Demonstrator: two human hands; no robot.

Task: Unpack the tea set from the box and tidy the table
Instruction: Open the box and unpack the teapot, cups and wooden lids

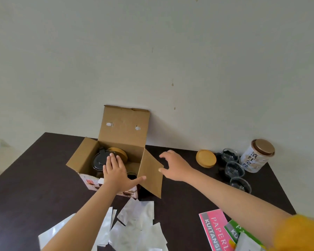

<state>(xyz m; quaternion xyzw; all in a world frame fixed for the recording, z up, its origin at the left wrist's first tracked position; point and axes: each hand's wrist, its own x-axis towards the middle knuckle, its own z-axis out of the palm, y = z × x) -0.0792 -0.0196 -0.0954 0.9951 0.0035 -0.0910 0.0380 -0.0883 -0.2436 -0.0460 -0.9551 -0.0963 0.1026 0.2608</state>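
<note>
While the box (116, 156) stands open near the bench's far edge, its lid flap upright against the wall, you are mid-unpacking: your left hand (116, 171) reaches inside with its fingers straight and together, laid flat on the black lid of the glass teapot (101, 161). A wooden lid (117, 153) lies just behind the pot, and a dark-topped glass piece sits in the box's near corner, partly hidden by your wrist. Your right hand (174, 165) hovers just beside the box's right side flap (150, 173), fingers spread and loosely curved, holding nothing; I cannot tell whether the thumb touches the flap.

Part of the set is already out. Toward the bench's far right corner sit a second wooden lid (206, 158), three small glass cups (234, 169) in a row, and a printed tin (256, 156) with a gold top.

The next move, as I judge it, calls for curling the left fingers round the pot's lid or handle and lifting straight up, with the right hand steadying the box so it does not rise with the pot. Glass on a hard top wants a gentle set-down.

The bench (34, 178) is dark brown, set against a plain pale wall. Along its near edge lie silvery-white wrappers (134, 223) and, toward the near right corner, pink and green receipt books (217, 230), all for tidying afterwards.
</note>
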